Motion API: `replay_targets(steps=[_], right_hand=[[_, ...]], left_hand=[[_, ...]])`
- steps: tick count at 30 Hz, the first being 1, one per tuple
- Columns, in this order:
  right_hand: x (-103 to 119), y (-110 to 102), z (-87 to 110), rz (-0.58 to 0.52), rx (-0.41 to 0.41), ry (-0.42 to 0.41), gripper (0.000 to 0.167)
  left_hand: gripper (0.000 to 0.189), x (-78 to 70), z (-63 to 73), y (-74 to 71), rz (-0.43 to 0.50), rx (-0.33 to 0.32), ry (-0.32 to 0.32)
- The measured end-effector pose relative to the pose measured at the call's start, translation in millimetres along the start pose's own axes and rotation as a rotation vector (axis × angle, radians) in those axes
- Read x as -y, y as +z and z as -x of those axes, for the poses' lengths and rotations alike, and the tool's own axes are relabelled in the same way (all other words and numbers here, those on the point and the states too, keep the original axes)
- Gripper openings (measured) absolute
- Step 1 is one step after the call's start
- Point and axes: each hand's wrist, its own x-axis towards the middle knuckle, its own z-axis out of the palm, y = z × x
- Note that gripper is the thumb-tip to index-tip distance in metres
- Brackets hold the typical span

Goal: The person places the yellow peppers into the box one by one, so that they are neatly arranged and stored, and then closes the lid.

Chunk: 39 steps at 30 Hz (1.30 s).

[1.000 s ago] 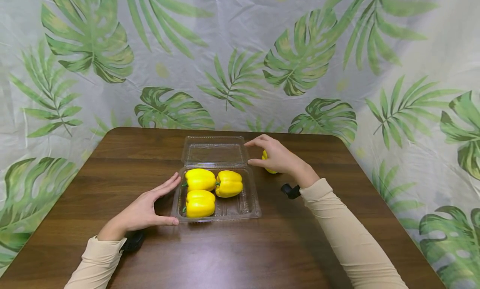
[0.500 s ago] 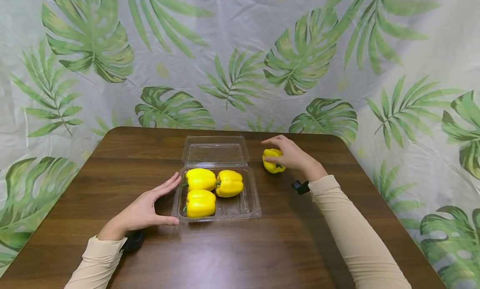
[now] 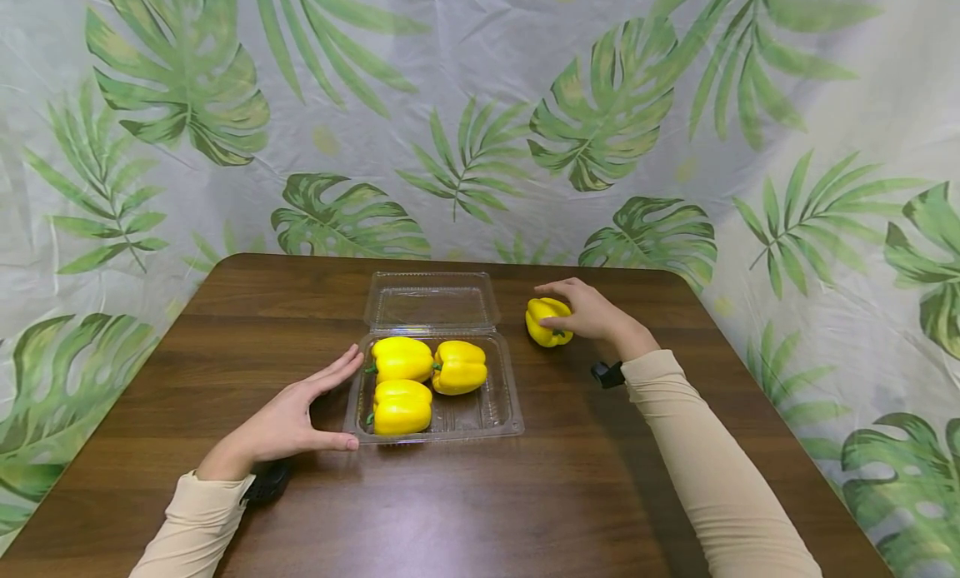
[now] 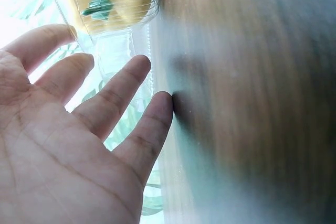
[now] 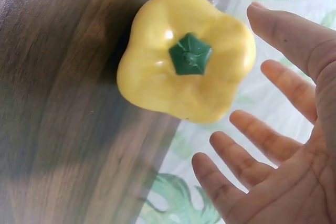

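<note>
Right hand (image 3: 592, 313) is spread wide beside the lone yellow pepper (image 3: 543, 311), left hand (image 3: 285, 418) likewise wide at the clear container (image 3: 483, 413)

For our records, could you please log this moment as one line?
left hand: beside clear container | right hand: beside loose yellow pepper, not gripping | lid: open | inside container: three yellow peppers

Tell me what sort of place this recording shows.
Probably an indoor filming spot set up for recording, rather than a working kitchen: a wrinkled leaf-print sheet hangs behind a wood-grain table, and a dark wrist-worn device shows on each side.
</note>
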Motion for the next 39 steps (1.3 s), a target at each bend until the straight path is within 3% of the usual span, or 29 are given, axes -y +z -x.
replay_targets(steps=[22, 31, 39], right_hand=[[-9, 8, -0.4, 0.007, 0.026, -0.020, 0.060], [-7, 7, 1.4, 0.011, 0.035, -0.025, 0.060], [-4, 6, 9.8, 0.043, 0.051, -0.024, 0.062]], left_hand=[[0.114, 1.5, 0.8, 0.2, 0.026, 0.002, -0.007], [0.115, 0.7, 1.1, 0.0, -0.003, -0.002, -0.010], [0.114, 0.2, -0.3, -0.5, -0.004, -0.001, 0.018]])
